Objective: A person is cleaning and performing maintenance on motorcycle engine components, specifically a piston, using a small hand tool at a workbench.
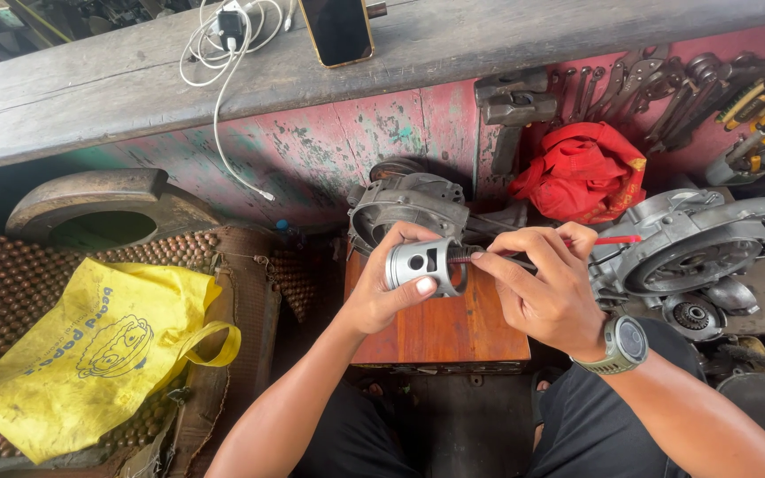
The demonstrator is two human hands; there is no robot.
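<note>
**Piston in hand over the small wooden stand**

I'm looking down into a cluttered workshop: a worn grey wooden shelf (489, 44) runs across the top, with a peeling pink-painted wall (382, 133) under it. A dark smartphone (338, 29) and a coiled white charging cable (223, 40) lie on the shelf, and a row of metal wrenches and pliers (666, 88) hangs at the wall's right end, beside a crumpled red cloth (584, 173).

My left hand (382, 288) has its fingers curled tight around a short silver metal piston (422, 264), thumb pressed on its skirt, holding it on its side above the back edge of a small orange-brown wooden stand (440, 327). My right hand (542, 283), with a grey-green wristwatch (623, 343) on its wrist, pinches a thin red-handled tool (608, 240) between closed fingertips; the tool's dark tip meets the piston's open end.

Behind the stand sits a grey cast engine casing (405, 208). Off the stand's right edge lies a larger silver engine crankcase (697, 243). Far left, a yellow plastic bag (90, 345) rests on a brown beaded mat (2, 283), near a round wooden ring (104, 208)
</note>
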